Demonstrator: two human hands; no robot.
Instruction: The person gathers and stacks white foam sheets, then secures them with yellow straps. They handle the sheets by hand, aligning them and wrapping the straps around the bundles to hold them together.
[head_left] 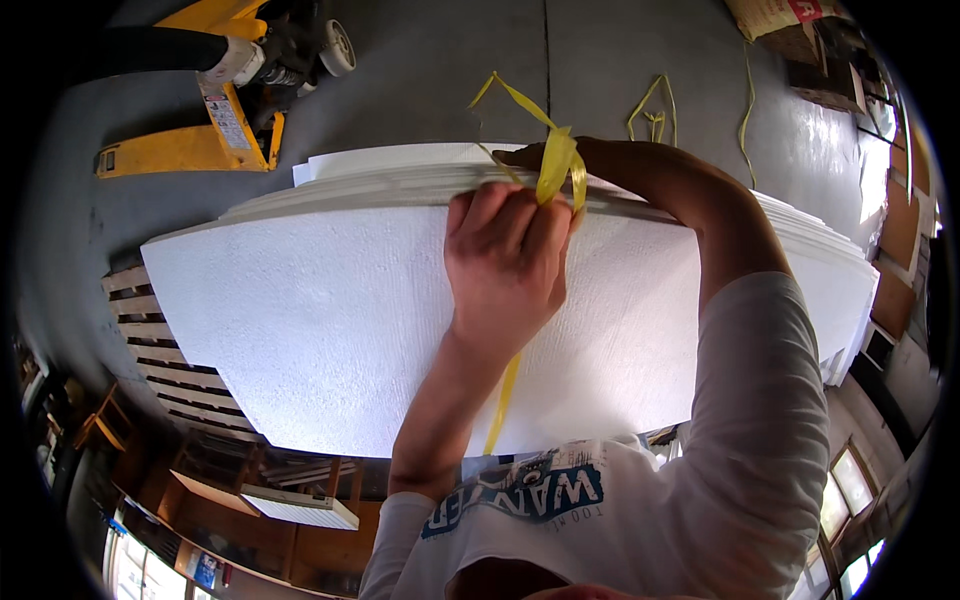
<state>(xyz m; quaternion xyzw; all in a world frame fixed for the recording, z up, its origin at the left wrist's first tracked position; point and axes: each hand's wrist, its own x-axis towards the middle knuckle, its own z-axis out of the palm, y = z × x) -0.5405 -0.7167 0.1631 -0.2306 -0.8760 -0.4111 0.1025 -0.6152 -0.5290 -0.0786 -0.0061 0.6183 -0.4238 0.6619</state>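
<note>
Yellow plastic strapping (pixel 557 165) runs over a stack of white boards (pixel 330 310), its bunched part standing at the far top edge. My left hand (pixel 505 245) is closed in a fist around this strapping, knuckles up, close to that edge. From the right, my right arm reaches across the stack, and my right hand (pixel 585 158) is bent inward just behind the bunched strapping. Most of its fingers are hidden by the strapping and my left hand; one dark fingertip shows at the left. A strip of the strapping continues down the top board's face toward my body.
A slatted wooden pallet (pixel 185 365) shows beneath the stack at the left. A yellow pallet jack (pixel 190 150) stands at the far left on the grey floor (pixel 430 70). Loose yellow strands (pixel 672 105) lie beyond the stack. Wooden shelving (pixel 240 530) stands at the lower left.
</note>
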